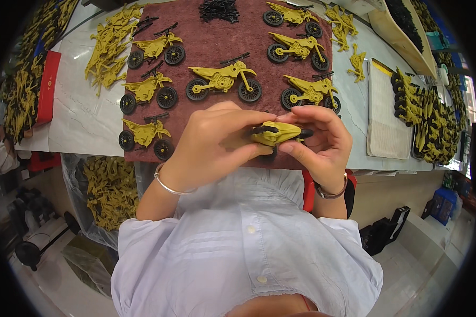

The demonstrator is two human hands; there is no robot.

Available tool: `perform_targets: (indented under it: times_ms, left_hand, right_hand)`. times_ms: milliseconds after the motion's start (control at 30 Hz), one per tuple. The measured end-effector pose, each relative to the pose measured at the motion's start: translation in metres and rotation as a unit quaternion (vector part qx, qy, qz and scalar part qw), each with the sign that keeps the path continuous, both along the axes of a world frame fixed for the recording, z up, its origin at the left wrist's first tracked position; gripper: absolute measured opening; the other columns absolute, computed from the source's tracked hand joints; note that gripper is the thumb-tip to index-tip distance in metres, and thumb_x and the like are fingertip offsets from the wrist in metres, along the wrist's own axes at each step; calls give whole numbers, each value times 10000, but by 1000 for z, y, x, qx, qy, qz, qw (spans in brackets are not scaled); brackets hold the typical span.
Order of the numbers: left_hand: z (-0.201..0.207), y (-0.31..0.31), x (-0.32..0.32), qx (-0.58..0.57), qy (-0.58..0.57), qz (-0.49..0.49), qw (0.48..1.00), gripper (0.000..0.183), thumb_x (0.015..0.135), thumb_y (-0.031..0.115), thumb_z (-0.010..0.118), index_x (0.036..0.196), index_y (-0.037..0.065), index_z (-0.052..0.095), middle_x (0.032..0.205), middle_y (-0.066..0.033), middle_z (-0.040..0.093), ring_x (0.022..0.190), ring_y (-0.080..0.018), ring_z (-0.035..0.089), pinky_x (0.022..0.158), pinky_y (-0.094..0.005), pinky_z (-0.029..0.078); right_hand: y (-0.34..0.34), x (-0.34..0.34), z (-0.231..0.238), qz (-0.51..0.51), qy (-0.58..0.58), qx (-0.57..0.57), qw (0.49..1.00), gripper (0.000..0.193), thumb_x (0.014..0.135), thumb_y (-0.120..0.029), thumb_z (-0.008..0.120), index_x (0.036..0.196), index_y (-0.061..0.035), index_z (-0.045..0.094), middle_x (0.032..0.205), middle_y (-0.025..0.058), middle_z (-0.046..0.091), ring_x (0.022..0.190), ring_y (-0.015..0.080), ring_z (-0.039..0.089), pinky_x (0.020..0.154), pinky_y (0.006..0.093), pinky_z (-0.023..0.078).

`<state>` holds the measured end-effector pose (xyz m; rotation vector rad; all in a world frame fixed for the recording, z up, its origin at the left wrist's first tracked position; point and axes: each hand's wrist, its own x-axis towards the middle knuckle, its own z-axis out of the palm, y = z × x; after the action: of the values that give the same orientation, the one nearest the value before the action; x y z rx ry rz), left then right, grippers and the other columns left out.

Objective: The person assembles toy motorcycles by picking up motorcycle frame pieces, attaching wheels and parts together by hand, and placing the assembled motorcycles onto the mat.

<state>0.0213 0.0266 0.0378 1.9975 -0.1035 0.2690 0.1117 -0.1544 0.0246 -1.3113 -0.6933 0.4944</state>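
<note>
Over the near edge of the maroon mat [195,53], both our hands meet around one yellow toy motorcycle body [274,133]. Our left hand [211,142] curls over the body's left end, its fingers [248,117] bent and closed down on it, the thumb pressing from below beside a small black part [263,129] at that end. Our right hand [322,138] cups the body's right end, its fingers [307,113] arched over the top and the thumb under it, closed just enough to pinch the piece; a black bit shows by the right fingertips, though we cannot tell what it is.

Farther back on the mat lie finished yellow toy motorcycles [223,79] with black wheels, set in rows on their sides. At the mat's far edge sits a heap of small black parts [219,9]. Left of the mat, on the pale surface [79,121], lies a pile of loose yellow frames [108,47]. Right of the mat rest a folded white cloth [386,121] and, beyond it, a tray of yellow and black pieces [428,121]. Below the surface, left of our hands, hangs a clear bag of yellow pieces [108,190].
</note>
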Motion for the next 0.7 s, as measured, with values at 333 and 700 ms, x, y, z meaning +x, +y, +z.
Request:
perform_targets:
  times_ms: [333,700]
  left_hand:
    - [18,23,42,126,-97,-31,987,321,679,130,711,956,2,612,807,-103,636,666,-226,591,621,-319,445]
    - [20,106,109,-40,230,-67,970,390,805,67,620,1146,-32,458,1004,-48,603,902,-85,557,785,-222,447]
  right_hand:
    - [2,26,17,16,59,50,997,658,654,74,719,1232,1,414,1142,151,547,1064,207,537,865,317,469]
    - [-77,159,-55,-252,-445,-459,727,460,809,-203,601,1213,-32,463,1181,221,502,1081,358,481,899,434,386]
